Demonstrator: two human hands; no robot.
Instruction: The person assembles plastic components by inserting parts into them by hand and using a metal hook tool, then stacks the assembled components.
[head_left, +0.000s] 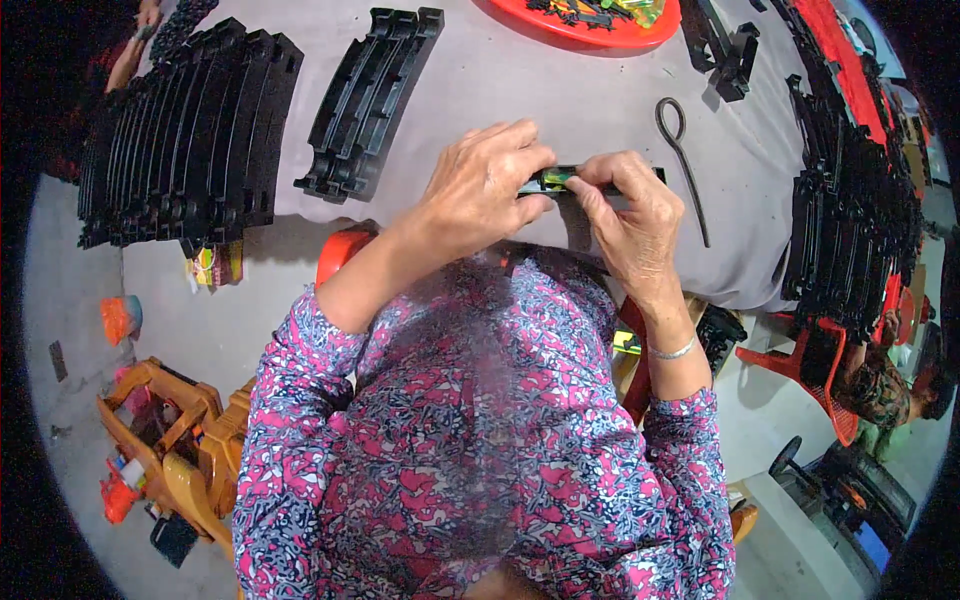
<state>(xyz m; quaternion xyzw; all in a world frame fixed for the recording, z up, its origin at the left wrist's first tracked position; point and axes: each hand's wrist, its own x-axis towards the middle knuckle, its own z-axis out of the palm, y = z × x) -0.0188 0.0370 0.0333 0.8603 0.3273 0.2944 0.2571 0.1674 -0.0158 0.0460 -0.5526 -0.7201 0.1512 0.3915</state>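
Note:
Close to the table's near edge, a narrow black plastic part (551, 181) lies between my two hands. A small yellow-green piece (558, 176) shows in its middle. My left hand (488, 178) grips the part's left end between thumb and fingers. The thumb and fingertips of my right hand (637, 212) close on it from the other side, right at the yellow-green piece. My fingers cover much of the part; one dark end shows past my right hand. To the right of that hand lies a dark metal rod with a looped end (684, 160).
A curved black plastic piece (368, 105) lies left of my hands, beside a row of similar pieces (190, 135). A red tray (590, 36) at the back holds small black and yellow-green parts. More black parts (850, 215) crowd the right edge. A red chair (812, 372) stands beyond.

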